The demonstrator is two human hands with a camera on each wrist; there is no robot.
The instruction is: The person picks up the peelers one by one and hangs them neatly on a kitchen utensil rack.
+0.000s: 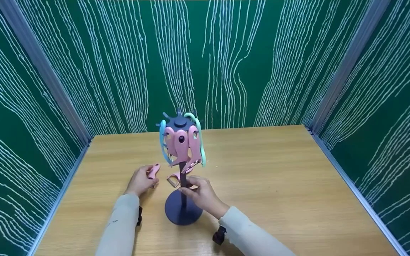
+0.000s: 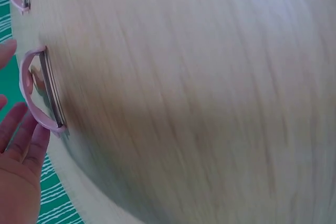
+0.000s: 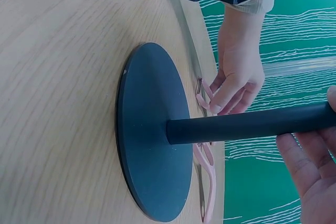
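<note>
Next to a pink peeler on the table is my left hand, its thumb and fingers spread on either side. In the left wrist view, straight fingertips are right at the peeler's pink frame, below its metal blade. My right hand grips the pole of a dark utensil stand, above its round base. Several pink-handled tools hang from the top of the stand, with a blue handle on the left and a mint green one on the right.
Behind the pole lies a second pink peeler, partly hidden by it. The wooden table is bounded by green walls with white lines and metal posts. Bare hooks stick out at the stand's back left.
</note>
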